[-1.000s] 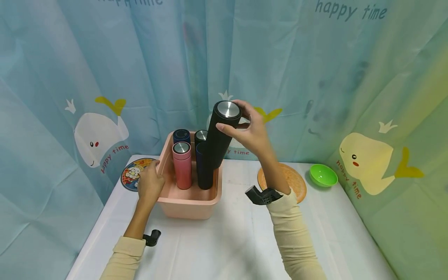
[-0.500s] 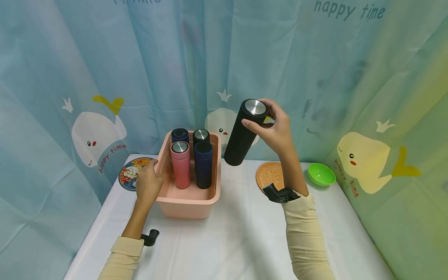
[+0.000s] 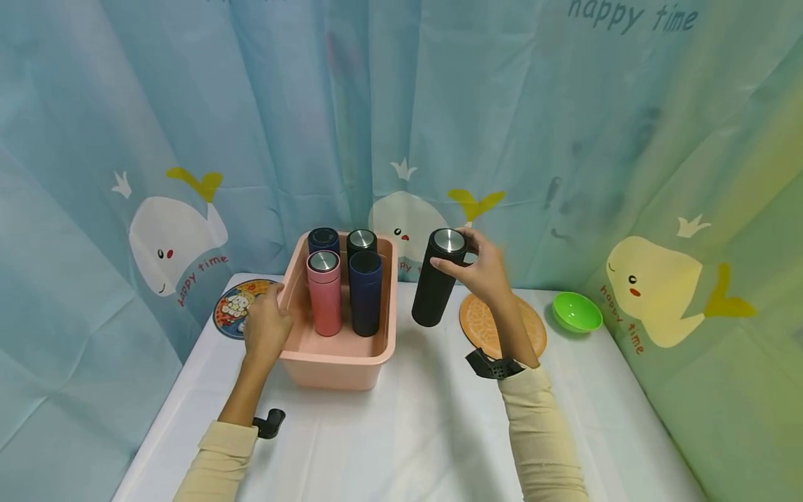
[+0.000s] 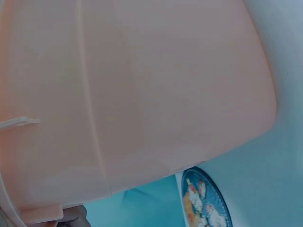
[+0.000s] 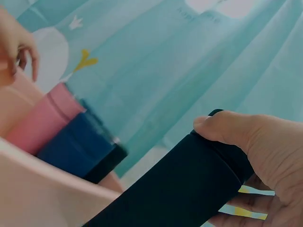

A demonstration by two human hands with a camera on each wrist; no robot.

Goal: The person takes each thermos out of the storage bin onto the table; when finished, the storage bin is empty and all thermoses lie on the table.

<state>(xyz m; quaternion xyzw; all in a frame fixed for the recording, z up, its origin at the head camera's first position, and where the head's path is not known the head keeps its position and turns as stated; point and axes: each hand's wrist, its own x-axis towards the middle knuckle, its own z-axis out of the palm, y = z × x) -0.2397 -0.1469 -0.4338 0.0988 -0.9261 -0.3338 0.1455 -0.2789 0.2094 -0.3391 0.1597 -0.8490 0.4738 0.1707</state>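
A black bottle [image 3: 434, 286] with a silver lid is gripped near its top by the right hand [image 3: 479, 268], to the right of the pink bin [image 3: 339, 373]. It leans slightly, and whether its base touches the table cannot be told. The left hand [image 3: 266, 326] holds the bin's left rim. Inside the bin stand a pink bottle [image 3: 326, 303], a blue bottle [image 3: 366, 300], a dark blue one [image 3: 323, 239] and a black one [image 3: 362, 240]. In the right wrist view the thumb and fingers wrap the black bottle [image 5: 175, 184].
An orange round mat [image 3: 530, 324] lies partly behind the right forearm, with a green bowl [image 3: 577, 312] to its right. A colourful round mat [image 3: 233, 310] is left of the bin. A patterned curtain [image 3: 301, 125] stands behind the white table [image 3: 351, 446].
The right hand has carried the black bottle out from above the bin to its right, then lowered it and brought it more upright. The left hand stays on the rim.
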